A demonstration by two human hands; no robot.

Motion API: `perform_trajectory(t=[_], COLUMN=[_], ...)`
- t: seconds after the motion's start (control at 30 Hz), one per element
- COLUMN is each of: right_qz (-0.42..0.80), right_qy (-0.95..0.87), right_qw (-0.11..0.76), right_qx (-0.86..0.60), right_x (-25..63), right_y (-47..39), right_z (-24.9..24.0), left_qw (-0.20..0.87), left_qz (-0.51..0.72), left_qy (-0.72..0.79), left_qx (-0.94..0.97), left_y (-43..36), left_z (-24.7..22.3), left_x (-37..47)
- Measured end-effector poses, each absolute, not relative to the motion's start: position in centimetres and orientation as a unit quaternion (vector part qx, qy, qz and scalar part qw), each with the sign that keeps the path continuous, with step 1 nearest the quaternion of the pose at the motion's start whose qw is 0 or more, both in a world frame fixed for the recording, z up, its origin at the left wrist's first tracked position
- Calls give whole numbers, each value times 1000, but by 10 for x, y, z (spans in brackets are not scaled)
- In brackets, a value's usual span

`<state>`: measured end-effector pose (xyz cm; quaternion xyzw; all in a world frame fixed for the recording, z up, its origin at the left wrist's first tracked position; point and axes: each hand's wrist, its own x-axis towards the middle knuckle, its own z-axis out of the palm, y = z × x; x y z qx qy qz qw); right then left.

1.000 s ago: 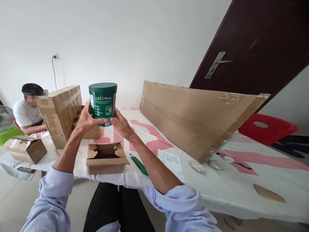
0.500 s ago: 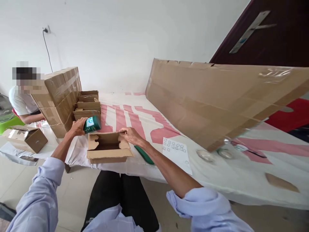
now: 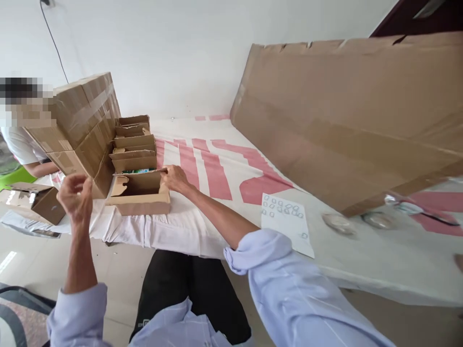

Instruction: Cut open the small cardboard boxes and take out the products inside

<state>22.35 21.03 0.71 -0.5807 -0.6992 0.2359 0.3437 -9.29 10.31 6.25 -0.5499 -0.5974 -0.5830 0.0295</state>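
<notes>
My right hand (image 3: 176, 179) grips the back right edge of an open cardboard box (image 3: 144, 206), thumb and fingers closed on its flap. The box stands upright at the near end of a row of open cardboard boxes (image 3: 133, 140). Just behind its back flap, part of a green and white item (image 3: 140, 171) shows; the rest is hidden. My left hand (image 3: 75, 196) is raised left of the box, apart from it. Its fingers are loosely curled, with nothing visible in them.
Large taped cartons (image 3: 85, 115) stand behind the row, with a co-worker's arm (image 3: 43, 167) beyond. A cardboard box (image 3: 38, 205) sits far left. On the right are a cardboard panel (image 3: 343, 125), a marked paper sheet (image 3: 285, 221) and clear round items (image 3: 340, 224).
My left hand has let go of the green canister and drawn back left. My right hand has shifted the box left against the row. The view has tilted down and right.
</notes>
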Motion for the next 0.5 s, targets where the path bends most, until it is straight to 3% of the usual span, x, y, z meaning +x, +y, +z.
perform_trajectory(t=[0.2, 0.3, 0.5], right_qz=[279, 293, 286], right_qy=[-674, -689, -709], right_qw=[334, 353, 380], right_qx=[-597, -561, -520], right_x=[201, 215, 271], right_y=[213, 199, 155], right_z=[19, 21, 10], left_qw=[-212, -205, -181], left_qz=[-339, -328, -341], left_qy=[-658, -682, -690], left_qx=[-638, -621, -612], left_y=[50, 71, 117], left_z=[-18, -39, -39], left_x=[-7, 15, -4])
